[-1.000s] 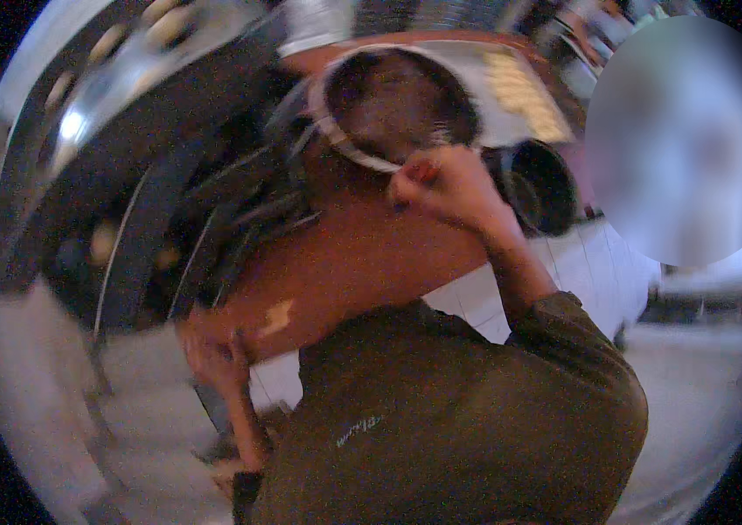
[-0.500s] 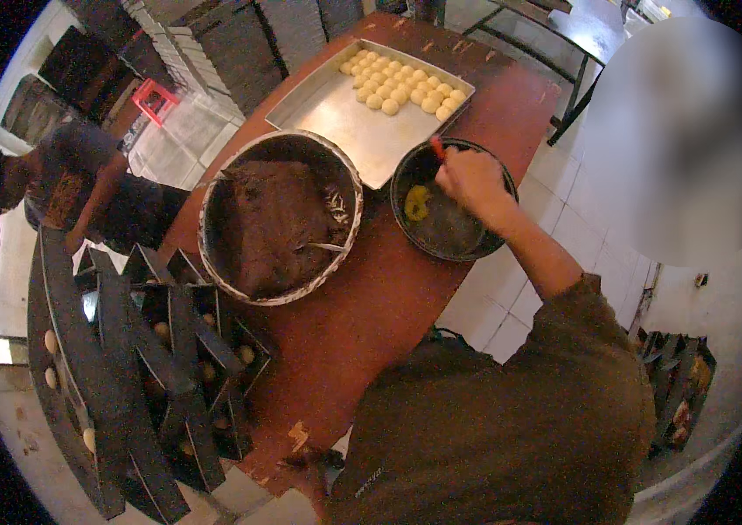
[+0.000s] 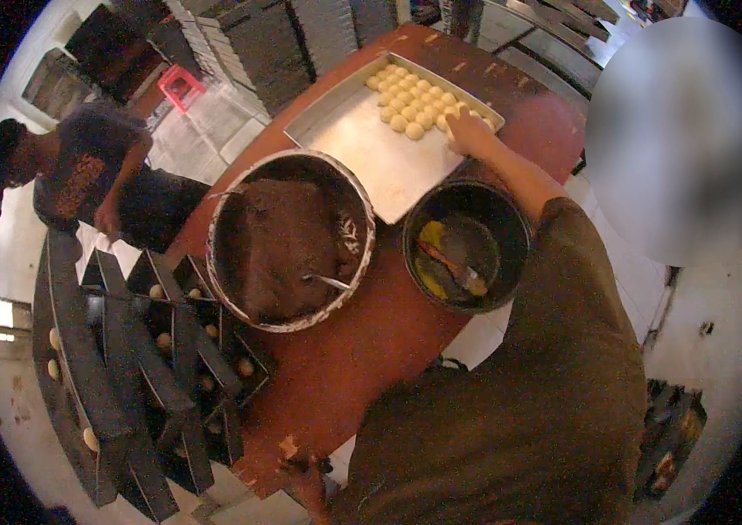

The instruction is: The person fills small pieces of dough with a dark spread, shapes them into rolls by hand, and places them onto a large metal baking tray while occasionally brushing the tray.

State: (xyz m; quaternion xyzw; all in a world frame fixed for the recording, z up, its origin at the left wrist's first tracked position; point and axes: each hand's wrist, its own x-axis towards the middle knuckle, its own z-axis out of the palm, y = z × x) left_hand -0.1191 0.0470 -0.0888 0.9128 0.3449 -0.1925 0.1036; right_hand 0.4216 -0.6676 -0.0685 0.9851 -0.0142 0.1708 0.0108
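Observation:
My right hand [image 3: 469, 133] reaches over a metal tray [image 3: 379, 166], its fingers spread at the near right edge of the rows of pale dough balls [image 3: 414, 98]. It appears to touch the balls there; its fingertips are partly hidden. Just below that arm stands a black bowl [image 3: 511, 278], where a brush [image 3: 456, 265] with a reddish handle lies among yellow smears. My left hand [image 3: 305, 481] is low in the picture by the table's near edge, fingers stretched out. A small dark thing beside it is too unclear to name.
A large round tub [image 3: 365, 262] of dark brown filling, with a metal utensil [image 3: 327, 282] in it, stands left of the bowl on the red-brown table [image 3: 336, 367]. Stacked dark metal trays [image 3: 108, 385] with scattered dough balls stand left. A person [image 3: 91, 166] in dark clothes is beyond them.
My right hand has let go of the brush, which now lies in the bowl, and has moved up to the dough balls. The view has shifted slightly. My left hand stays near the table edge.

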